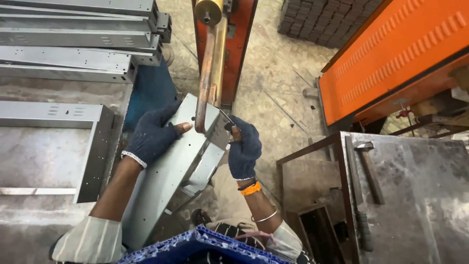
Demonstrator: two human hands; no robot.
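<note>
Place: a metalworking workshop.
Machine: a copper welding arm (207, 73) on an orange machine body (234, 44) at far centre.
Stock: folded grey sheet-metal channels (73, 44) stacked at far left.
Bench: a scuffed steel table (420, 195) at near right, a hammer (369, 168) on it.
Floor: stained concrete (278, 83).

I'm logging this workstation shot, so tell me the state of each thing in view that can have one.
Left hand: gloved, gripping the sheet-metal channel.
Right hand: gloved, pinching a small metal piece at the channel's top end.
Sheet-metal channel: tilted, held up under the copper arm.
Copper arm: tip at the channel's top end.
Hammer: lying flat on the metal table.
Metal frames: stacked on the left bench.
</note>
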